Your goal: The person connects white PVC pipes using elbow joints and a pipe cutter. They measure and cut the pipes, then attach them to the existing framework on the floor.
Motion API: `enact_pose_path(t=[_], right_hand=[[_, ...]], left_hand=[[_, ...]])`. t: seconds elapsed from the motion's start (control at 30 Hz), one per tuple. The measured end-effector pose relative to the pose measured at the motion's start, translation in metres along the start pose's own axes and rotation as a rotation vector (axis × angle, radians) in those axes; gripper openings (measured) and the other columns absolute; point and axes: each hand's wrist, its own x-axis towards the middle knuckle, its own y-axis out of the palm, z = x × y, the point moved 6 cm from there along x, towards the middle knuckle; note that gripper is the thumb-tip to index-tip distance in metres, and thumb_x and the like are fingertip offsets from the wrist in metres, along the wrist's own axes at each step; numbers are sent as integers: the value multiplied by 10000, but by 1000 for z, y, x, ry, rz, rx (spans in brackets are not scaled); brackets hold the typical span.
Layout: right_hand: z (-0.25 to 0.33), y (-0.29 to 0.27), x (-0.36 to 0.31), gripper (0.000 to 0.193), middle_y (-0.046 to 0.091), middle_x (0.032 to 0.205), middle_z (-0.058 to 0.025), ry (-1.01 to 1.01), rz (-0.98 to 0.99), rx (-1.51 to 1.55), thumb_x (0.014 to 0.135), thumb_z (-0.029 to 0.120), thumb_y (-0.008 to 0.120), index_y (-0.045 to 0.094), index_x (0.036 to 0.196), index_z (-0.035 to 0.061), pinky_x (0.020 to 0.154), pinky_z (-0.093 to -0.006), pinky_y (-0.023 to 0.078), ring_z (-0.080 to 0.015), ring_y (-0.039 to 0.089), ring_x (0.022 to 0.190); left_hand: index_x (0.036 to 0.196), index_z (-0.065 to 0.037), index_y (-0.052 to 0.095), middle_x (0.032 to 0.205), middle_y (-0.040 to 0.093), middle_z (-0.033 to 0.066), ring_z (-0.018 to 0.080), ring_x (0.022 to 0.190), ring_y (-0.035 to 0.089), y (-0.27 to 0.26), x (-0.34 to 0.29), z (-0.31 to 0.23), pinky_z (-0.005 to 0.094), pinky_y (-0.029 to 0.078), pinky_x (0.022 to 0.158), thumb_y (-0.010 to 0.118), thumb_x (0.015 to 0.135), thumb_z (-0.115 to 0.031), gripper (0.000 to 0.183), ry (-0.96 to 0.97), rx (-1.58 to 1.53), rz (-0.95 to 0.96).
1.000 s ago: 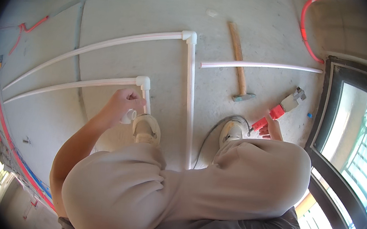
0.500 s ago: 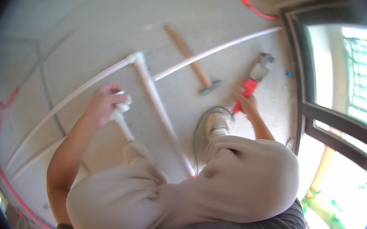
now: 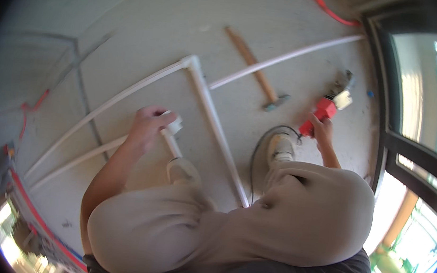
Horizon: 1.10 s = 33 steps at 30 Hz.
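Note:
My left hand (image 3: 146, 126) is closed on a white plastic pipe fitting (image 3: 173, 123). A short white pipe (image 3: 171, 145) runs from below the fitting toward my left shoe (image 3: 183, 171); whether the two are joined I cannot make out. On the right, my right hand (image 3: 323, 132) grips the red handle of a pipe welding tool (image 3: 326, 108). The tool's pale, metal-looking head points away from me, to the far right. Its dark cord (image 3: 254, 159) loops on the floor around my right shoe (image 3: 281, 146).
A white pipe frame with a corner elbow (image 3: 190, 61) lies between my hands. Beyond it a wooden-handled hammer (image 3: 257, 72) lies across a thin white pipe (image 3: 312, 53). A dark-framed glass door (image 3: 388, 90) stands at the right. Red tubing (image 3: 327, 10) curves at the far edge.
The welding tool has turned in my right hand, so its head shows a different side. My left hand keeps hold of the fitting. The whole view has shifted, moving everything rightward in the picture.

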Motion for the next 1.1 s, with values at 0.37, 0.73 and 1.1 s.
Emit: enact_pose_path(t=[0.37, 0.73, 1.1], right_hand=[[45, 2, -17, 645, 680, 653, -129, 196, 207, -700, 926, 639, 677, 639, 682, 43, 494, -362, 496, -216, 629, 481], [169, 179, -4, 511, 596, 1295, -199, -544, 227, -918, 955, 386, 689, 548, 1328, 65, 983, -511, 522, -396, 607, 1205], [136, 175, -71, 353, 633, 1146, -201, -548, 592, -822, 931, 97, 539, 538, 1279, 39, 885, -546, 541, -436, 661, 1049]], left_hand=[[1011, -27, 654, 950, 652, 60, 174, 839, 660, 27, 38, 45, 334, 558, 728, 650, 958, -113, 102, -151, -282, 131], [1163, 8, 653, 854, 657, 70, 170, 769, 641, 82, 66, -7, 348, 541, 720, 829, 862, -270, 446, 370, 488, -99], [1153, 36, 683, 834, 670, 54, 132, 718, 621, 112, 86, -46, 320, 526, 655, 739, 924, -157, 305, 452, 148, -57]])
